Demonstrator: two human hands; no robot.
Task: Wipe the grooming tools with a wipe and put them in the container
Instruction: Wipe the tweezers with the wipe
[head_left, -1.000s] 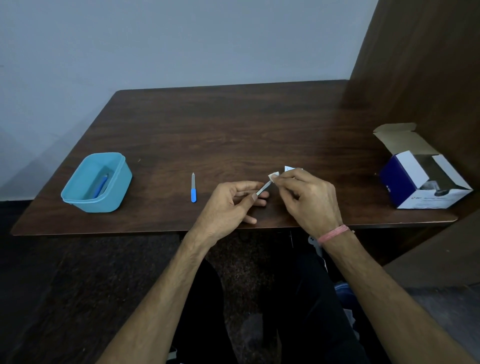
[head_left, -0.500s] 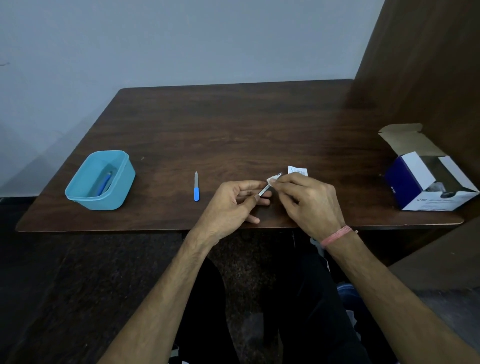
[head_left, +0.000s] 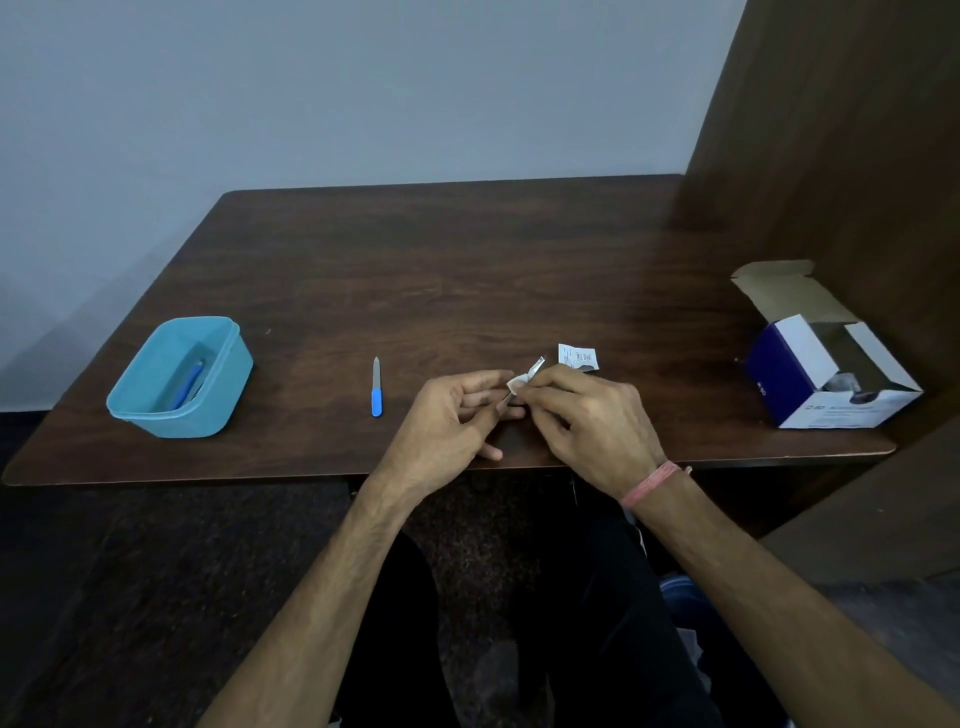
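pinching metal tool (head_left: 535, 365): left hand (head_left: 457, 415); right hand (head_left: 587, 421) wraps wipe (head_left: 516, 383) round it.

Tool (head_left: 535, 366) mostly hidden in hands

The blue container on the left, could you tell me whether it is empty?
Not empty: the lidless blue container holds one blue-handled tool, lying along its bottom.
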